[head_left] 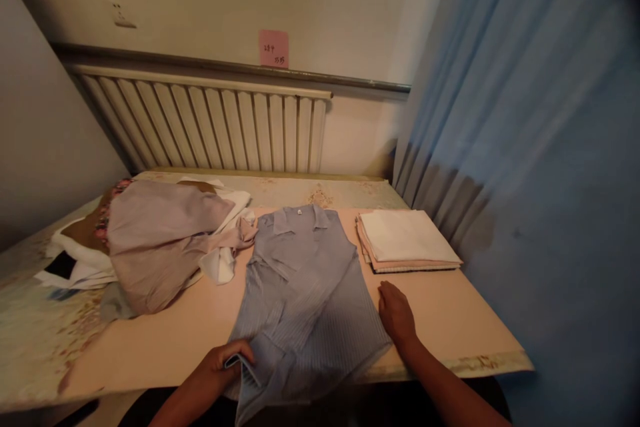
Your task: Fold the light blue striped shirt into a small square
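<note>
A blue-grey ribbed shirt [325, 280] with a collar lies spread on the table, its collar towards the wall and its sleeves laid across the front. My left hand [225, 363] is closed on a folded part of the shirt near the table's front edge, thumb on top. Beside the shirt's lower right edge, my right hand [396, 313] rests with curled fingers. No cloth shows in it, and its fingertips are partly hidden.
Left of the shirt is a loose heap of clothes [155, 233], mauve, white and brown. A neat stack of folded clothes [405, 237] sits to the right. Behind the table [150, 353] is a radiator [215, 123]; a blue curtain [540, 167] hangs along the right side.
</note>
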Demonstrator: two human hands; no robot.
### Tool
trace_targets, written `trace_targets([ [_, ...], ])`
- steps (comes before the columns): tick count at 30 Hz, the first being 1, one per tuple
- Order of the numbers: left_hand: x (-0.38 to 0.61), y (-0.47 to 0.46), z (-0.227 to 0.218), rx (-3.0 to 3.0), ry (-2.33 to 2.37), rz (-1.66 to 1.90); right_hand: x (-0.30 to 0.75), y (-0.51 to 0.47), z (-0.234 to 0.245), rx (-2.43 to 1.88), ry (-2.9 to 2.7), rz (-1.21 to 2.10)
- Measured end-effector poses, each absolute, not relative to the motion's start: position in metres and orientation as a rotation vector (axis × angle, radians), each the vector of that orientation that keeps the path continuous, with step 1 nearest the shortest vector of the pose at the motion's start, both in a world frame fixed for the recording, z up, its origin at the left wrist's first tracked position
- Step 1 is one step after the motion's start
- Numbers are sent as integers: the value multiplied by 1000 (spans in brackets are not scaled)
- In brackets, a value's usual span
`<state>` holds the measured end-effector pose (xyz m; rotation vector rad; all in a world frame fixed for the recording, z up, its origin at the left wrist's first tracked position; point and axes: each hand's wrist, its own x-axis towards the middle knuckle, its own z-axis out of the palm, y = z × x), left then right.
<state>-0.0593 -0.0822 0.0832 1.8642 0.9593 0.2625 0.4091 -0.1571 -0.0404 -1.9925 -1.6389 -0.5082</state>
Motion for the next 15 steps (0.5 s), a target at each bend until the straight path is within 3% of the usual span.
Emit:
trace_targets([
  [15,-26,-73,119,1996,840,256,409,-158,-41,-1944,-1630,-522],
])
